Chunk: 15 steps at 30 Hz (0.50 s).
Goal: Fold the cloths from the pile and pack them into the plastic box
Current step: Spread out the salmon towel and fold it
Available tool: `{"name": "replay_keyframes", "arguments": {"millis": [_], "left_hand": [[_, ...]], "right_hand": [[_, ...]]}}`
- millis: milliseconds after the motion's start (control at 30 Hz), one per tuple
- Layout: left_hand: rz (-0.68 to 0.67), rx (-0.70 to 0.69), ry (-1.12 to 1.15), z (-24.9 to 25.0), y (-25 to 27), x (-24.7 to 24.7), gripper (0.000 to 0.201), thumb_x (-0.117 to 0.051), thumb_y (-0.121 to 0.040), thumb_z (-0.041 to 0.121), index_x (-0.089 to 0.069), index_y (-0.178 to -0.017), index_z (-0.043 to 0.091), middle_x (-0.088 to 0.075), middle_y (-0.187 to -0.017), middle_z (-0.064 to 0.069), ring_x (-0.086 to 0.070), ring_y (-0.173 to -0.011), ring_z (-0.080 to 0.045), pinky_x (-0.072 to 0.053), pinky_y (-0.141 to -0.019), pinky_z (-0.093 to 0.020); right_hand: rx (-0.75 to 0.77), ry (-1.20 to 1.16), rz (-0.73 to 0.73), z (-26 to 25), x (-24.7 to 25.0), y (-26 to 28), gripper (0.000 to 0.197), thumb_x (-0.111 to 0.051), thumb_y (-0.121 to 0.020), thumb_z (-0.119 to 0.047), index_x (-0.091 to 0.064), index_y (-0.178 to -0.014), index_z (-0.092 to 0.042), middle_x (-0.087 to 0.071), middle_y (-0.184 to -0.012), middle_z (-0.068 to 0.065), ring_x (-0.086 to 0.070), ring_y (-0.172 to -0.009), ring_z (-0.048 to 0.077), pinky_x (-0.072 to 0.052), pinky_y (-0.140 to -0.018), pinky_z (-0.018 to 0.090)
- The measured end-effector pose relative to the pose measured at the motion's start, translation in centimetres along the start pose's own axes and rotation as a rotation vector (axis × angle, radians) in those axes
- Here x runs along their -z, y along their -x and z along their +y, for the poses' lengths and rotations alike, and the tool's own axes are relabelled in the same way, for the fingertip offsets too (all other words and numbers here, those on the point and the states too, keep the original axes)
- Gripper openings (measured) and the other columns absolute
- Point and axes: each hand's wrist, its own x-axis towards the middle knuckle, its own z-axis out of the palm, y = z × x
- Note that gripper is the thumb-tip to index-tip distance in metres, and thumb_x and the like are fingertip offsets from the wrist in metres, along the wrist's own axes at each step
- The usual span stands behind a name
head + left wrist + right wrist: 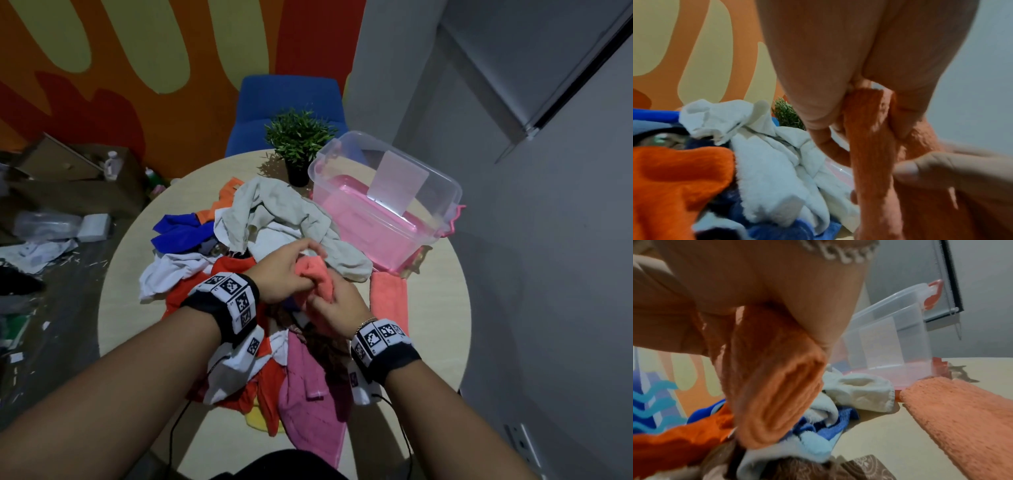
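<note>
Both hands hold one bunched salmon-orange cloth (pixel 317 278) above the pile of cloths (pixel 239 246) at the table's middle. My left hand (pixel 284 270) grips its upper part, and in the left wrist view the cloth (pixel 871 146) hangs down between the curled fingers. My right hand (pixel 334 301) pinches its lower part; the right wrist view shows the cloth (pixel 774 373) bulging out under the palm. The clear plastic box (pixel 442 192) with a pink bottom stands open at the far right of the table. A second salmon cloth (pixel 388 296) lies flat in front of the box.
A small potted plant (pixel 298 144) stands behind the pile, left of the box. A blue chair (pixel 287 99) is beyond the round table (pixel 438 308). Cardboard and litter (pixel 51 192) cover the floor to the left. A pink cloth (pixel 308 407) hangs over the near table edge.
</note>
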Motion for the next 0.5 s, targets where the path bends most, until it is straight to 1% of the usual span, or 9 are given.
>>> {"name": "replay_keyframes", "arguments": {"millis": [67,133,167,233,267,300,367,433,500], "left_hand": [[0.144,0.015,0.128,0.8,-0.9,-0.9,0.058,-0.069,-0.085,-0.006,-0.046,-0.130,0.022,-0.065,-0.098,-0.014,-0.060,-0.057,-0.007,-0.047,-0.049,-0.019],[0.199,0.104,0.277,0.8,-1.7,-2.5,0.063,-0.071,-0.088,0.003,-0.039,-0.138,0.022,-0.060,-0.117,-0.012,-0.062,-0.059,-0.005,-0.048,-0.047,-0.020],[0.152,0.156,0.310,0.5,-2.0,-3.5,0.063,-0.072,-0.089,0.007,-0.037,-0.139,0.021,-0.060,-0.121,-0.011,-0.067,-0.068,-0.009,-0.055,-0.053,-0.027],[0.012,0.209,0.238,-0.8,-2.6,-5.9,0.059,-0.075,-0.087,0.013,-0.043,-0.136,0.017,-0.066,-0.121,-0.010,-0.071,-0.098,-0.022,-0.060,-0.083,-0.041],[-0.014,0.206,0.191,-1.4,-2.8,-7.0,0.054,-0.076,-0.087,0.012,-0.048,-0.134,0.013,-0.068,-0.121,-0.010,-0.068,-0.108,-0.024,-0.057,-0.093,-0.040],[-0.008,0.208,0.159,-1.7,-3.0,-8.0,0.050,-0.075,-0.087,0.010,-0.052,-0.132,0.010,-0.070,-0.120,-0.011,-0.067,-0.110,-0.023,-0.055,-0.096,-0.037],[0.033,0.239,0.076,-2.1,-3.5,-9.8,0.046,-0.074,-0.088,0.011,-0.055,-0.130,0.009,-0.073,-0.110,-0.012,-0.070,-0.098,-0.022,-0.057,-0.090,-0.039],[0.038,0.258,-0.107,-1.9,-3.9,-11.0,0.050,-0.074,-0.089,0.017,-0.053,-0.134,0.013,-0.072,-0.099,-0.006,-0.068,-0.086,-0.019,-0.056,-0.082,-0.037],[0.044,0.259,-0.251,-1.8,-4.1,-11.6,0.047,-0.070,-0.092,0.019,-0.052,-0.136,0.016,-0.069,-0.104,0.000,-0.067,-0.093,-0.019,-0.053,-0.084,-0.033]], "right_hand": [[-0.045,-0.114,0.103,-0.3,1.3,0.3,0.030,-0.068,-0.086,-0.022,-0.056,-0.113,-0.022,-0.066,-0.103,-0.006,-0.061,-0.095,0.002,-0.049,-0.085,0.025],[-0.091,-0.253,0.205,0.2,2.4,0.5,0.023,-0.068,-0.091,-0.025,-0.057,-0.112,-0.021,-0.067,-0.103,-0.006,-0.062,-0.093,0.002,-0.050,-0.085,0.024],[-0.131,-0.336,0.246,0.6,2.9,0.5,0.026,-0.067,-0.091,-0.031,-0.058,-0.113,-0.020,-0.068,-0.105,-0.003,-0.065,-0.096,0.008,-0.052,-0.089,0.031],[-0.216,-0.459,0.281,1.7,3.6,0.6,0.032,-0.064,-0.089,-0.033,-0.060,-0.117,-0.019,-0.070,-0.109,0.003,-0.068,-0.102,0.021,-0.053,-0.091,0.041],[-0.250,-0.475,0.283,2.1,4.0,0.9,0.028,-0.061,-0.089,-0.024,-0.061,-0.117,-0.019,-0.071,-0.107,0.004,-0.068,-0.100,0.023,-0.054,-0.089,0.040],[-0.281,-0.451,0.280,2.9,4.5,1.2,0.029,-0.058,-0.088,-0.012,-0.062,-0.116,-0.017,-0.070,-0.103,0.003,-0.067,-0.097,0.024,-0.054,-0.084,0.037],[-0.350,-0.342,0.257,4.7,5.4,2.3,0.041,-0.055,-0.085,0.000,-0.057,-0.124,-0.015,-0.067,-0.105,0.002,-0.064,-0.098,0.027,-0.052,-0.079,0.033],[-0.432,-0.198,0.271,6.9,6.4,3.5,0.060,-0.058,-0.087,-0.003,-0.040,-0.143,-0.016,-0.060,-0.127,0.006,-0.059,-0.112,0.031,-0.050,-0.092,0.040],[-0.506,-0.093,0.293,8.6,7.4,4.0,0.069,-0.055,-0.092,-0.005,-0.026,-0.153,-0.021,-0.053,-0.138,0.011,-0.054,-0.121,0.033,-0.044,-0.104,0.043]]}}
